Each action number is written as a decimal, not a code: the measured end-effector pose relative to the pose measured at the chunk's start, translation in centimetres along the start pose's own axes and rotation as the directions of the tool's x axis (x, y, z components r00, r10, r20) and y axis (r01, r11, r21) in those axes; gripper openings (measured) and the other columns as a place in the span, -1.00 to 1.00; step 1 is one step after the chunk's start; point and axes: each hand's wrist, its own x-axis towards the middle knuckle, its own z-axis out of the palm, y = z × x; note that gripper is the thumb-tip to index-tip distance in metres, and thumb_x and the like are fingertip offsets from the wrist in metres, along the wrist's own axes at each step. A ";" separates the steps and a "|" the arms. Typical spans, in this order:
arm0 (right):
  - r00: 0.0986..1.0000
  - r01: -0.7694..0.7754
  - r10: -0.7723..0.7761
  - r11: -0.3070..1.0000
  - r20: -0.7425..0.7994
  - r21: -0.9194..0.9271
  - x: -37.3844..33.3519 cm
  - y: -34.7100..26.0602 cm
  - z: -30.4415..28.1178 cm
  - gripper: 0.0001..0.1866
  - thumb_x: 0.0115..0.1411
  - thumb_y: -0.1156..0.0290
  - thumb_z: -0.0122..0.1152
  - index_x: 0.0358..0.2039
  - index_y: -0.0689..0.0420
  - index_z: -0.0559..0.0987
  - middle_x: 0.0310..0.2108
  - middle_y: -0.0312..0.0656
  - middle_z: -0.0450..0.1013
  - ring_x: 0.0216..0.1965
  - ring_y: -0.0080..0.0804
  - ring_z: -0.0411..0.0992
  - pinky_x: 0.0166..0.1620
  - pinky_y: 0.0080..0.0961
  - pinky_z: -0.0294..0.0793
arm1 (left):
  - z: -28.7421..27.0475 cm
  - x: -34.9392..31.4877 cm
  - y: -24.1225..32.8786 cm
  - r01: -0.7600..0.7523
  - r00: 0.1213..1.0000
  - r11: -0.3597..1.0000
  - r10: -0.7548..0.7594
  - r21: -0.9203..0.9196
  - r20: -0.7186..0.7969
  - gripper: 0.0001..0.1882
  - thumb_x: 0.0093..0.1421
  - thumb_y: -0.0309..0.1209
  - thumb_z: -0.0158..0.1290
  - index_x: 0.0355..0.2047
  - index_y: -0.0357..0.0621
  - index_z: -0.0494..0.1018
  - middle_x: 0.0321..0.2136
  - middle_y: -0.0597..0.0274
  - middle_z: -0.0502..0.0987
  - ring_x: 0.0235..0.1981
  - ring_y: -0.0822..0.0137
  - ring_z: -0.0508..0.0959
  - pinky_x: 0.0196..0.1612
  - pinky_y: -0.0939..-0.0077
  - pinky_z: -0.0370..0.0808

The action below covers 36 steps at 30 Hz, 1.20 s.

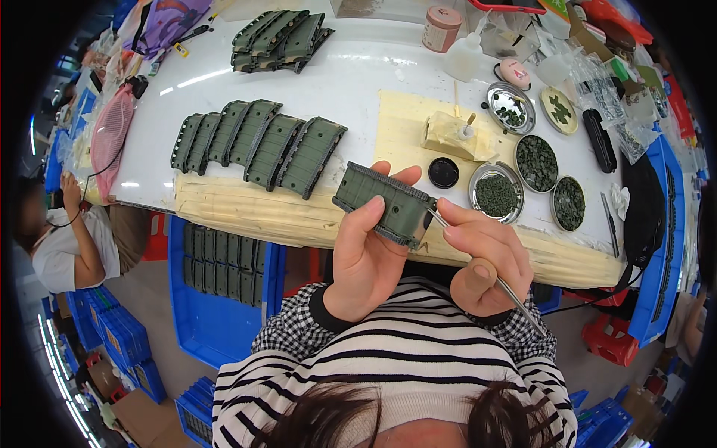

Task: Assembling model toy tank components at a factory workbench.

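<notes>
My left hand (pixel 366 257) grips a green plastic tank-model part (pixel 388 200) with dark, ribbed track-like strips along its long edges, held above the near table edge. The thumb lies on its flat face and the other fingers go behind it. In my right hand (pixel 485 254) is a slim metal hand tool (pixel 515 299), its exact kind unclear. The tool's tip is at the part's right end, touching or very close to it. My right thumb has a tan covering on it. Similar green parts (pixel 310 157) lie in an overlapping row left of my hands.
More green parts (pixel 276 41) are piled at the back. Right of my hands stand metal dishes (pixel 497 194) and tins (pixel 535 164) of small green pieces, a black cap (pixel 443 172) and a wrapped block (pixel 455 134). A blue crate (pixel 216 321) sits below left. Another person (pixel 75 239) is at the left.
</notes>
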 end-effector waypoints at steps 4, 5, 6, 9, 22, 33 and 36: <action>1.000 0.007 -0.007 1.000 -0.016 0.003 -0.2 0.0 0.1 -0.76 0.27 0.47 0.01 -0.17 0.39 0.49 -0.26 0.13 0.50 -0.17 -0.02 0.53 -0.17 -0.39 0.57 | -0.1 0.0 -0.2 -0.021 1.000 1.000 0.021 0.017 0.014 -0.56 0.28 -0.38 -0.16 0.16 -0.09 0.12 0.10 -0.03 0.32 0.00 0.30 0.46 0.02 0.37 0.46; 1.000 0.010 -0.010 1.000 -0.022 0.005 -0.2 0.0 0.2 -0.76 0.27 0.46 0.00 -0.17 0.39 0.49 -0.26 0.13 0.50 -0.17 -0.01 0.53 -0.17 -0.38 0.57 | -0.1 0.0 -0.3 -0.031 0.999 0.999 0.031 0.031 0.014 -0.56 0.28 -0.38 -0.17 0.16 -0.09 0.12 0.10 -0.04 0.32 0.00 0.30 0.46 0.03 0.36 0.46; 0.999 0.015 -0.015 1.000 -0.028 0.010 -0.3 0.0 0.3 -0.76 0.28 0.46 0.00 -0.17 0.39 0.49 -0.26 0.13 0.50 -0.17 -0.01 0.53 -0.17 -0.37 0.57 | -0.1 0.0 -0.3 -0.038 0.999 0.999 0.037 0.029 0.022 -0.56 0.28 -0.38 -0.17 0.16 -0.09 0.12 0.11 -0.04 0.32 0.00 0.29 0.46 0.03 0.35 0.46; 0.999 0.024 -0.023 1.000 -0.039 0.016 -0.4 0.2 0.4 -0.75 0.29 0.45 -0.01 -0.16 0.39 0.48 -0.26 0.14 0.49 -0.16 0.00 0.53 -0.17 -0.36 0.57 | -0.2 0.1 -0.4 -0.054 0.998 0.998 0.053 0.026 0.032 -0.57 0.28 -0.38 -0.18 0.16 -0.09 0.11 0.11 -0.05 0.31 0.01 0.26 0.46 0.04 0.33 0.45; 0.999 0.017 -0.017 1.000 -0.042 -0.009 -0.5 0.2 0.5 -0.76 0.29 0.47 -0.03 -0.16 0.38 0.47 -0.26 0.12 0.50 -0.15 -0.02 0.53 -0.17 -0.38 0.57 | -0.3 0.1 -1.0 -0.112 0.993 0.992 0.110 0.063 0.040 -0.57 0.27 -0.36 -0.16 0.15 -0.06 0.14 0.11 0.03 0.33 0.00 0.27 0.46 0.03 0.34 0.44; 0.998 0.010 -0.010 1.000 -0.058 0.007 -0.6 0.3 0.6 -0.76 0.29 0.46 -0.04 -0.17 0.37 0.48 -0.27 0.09 0.50 -0.16 -0.04 0.53 -0.19 -0.40 0.57 | -0.4 0.2 -1.1 -0.142 0.989 0.987 0.139 0.076 0.050 -0.54 0.26 -0.39 -0.17 0.17 -0.09 0.09 0.12 -0.07 0.30 0.00 0.26 0.46 0.07 0.31 0.42; 0.994 -0.058 0.067 0.993 -0.087 0.100 -0.7 0.2 0.4 -0.74 0.31 0.40 -0.05 -0.20 0.35 0.50 -0.26 0.09 0.51 -0.18 -0.06 0.54 -0.18 -0.40 0.55 | -0.3 0.2 -0.6 -0.107 0.994 0.986 0.105 0.132 0.022 -0.54 0.26 -0.39 -0.17 0.17 -0.10 0.11 0.11 -0.07 0.30 0.01 0.27 0.45 0.07 0.31 0.41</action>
